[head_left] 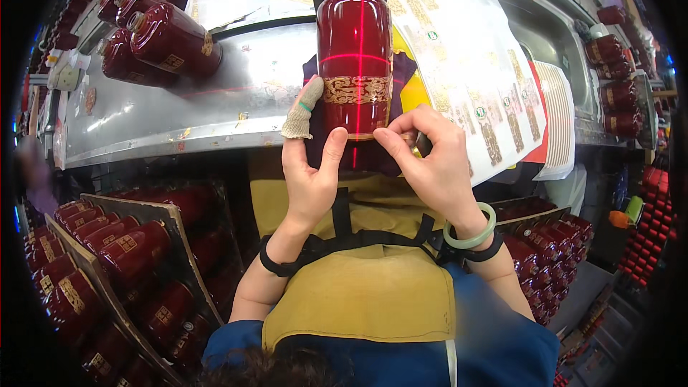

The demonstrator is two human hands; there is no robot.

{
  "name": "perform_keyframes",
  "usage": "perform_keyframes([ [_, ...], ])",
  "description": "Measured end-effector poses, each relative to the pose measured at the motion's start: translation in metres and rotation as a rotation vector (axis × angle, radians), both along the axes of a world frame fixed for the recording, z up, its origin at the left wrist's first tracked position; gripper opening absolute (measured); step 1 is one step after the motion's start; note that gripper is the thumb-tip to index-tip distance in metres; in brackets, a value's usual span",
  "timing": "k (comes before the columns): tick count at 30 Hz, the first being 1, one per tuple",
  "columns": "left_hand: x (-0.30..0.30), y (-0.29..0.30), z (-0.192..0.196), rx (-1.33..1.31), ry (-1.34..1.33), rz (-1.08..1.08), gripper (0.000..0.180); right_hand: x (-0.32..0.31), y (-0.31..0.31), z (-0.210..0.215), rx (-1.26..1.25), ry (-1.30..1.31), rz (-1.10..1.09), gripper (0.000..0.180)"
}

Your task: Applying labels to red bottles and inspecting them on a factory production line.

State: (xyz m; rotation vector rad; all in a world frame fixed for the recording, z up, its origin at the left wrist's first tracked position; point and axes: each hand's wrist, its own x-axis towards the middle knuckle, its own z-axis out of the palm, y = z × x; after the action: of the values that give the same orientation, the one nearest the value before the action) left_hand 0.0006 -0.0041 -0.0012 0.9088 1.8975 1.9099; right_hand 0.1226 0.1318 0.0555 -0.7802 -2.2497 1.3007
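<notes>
On steel bench, left hand [309,172] and right hand [430,161] (fingers raised) pinching red bottle [355,64] base, forearms converging.

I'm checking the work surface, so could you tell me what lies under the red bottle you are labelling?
A dark purple cloth lies under the red bottle, showing at both sides. Both hands cover its lower edge; the part beneath the bottle is hidden.

Both hands [312,172] [430,161] on a red bottle [355,43] under crossed laser lines.
</notes>
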Motion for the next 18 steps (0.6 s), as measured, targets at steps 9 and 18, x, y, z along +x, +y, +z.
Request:
perform_keyframes([
  [9,0.001,-0.013,-0.005,0.025,0.359,0.189,0.040,-0.003,-0.001,0.001,0.045,0.019,-0.011,0.020],
  [18,-0.001,-0.003,-0.003,0.018,0.813,0.171,0.039,-0.002,-0.001,0.002,0.029,0.016,-0.008,0.020],
])
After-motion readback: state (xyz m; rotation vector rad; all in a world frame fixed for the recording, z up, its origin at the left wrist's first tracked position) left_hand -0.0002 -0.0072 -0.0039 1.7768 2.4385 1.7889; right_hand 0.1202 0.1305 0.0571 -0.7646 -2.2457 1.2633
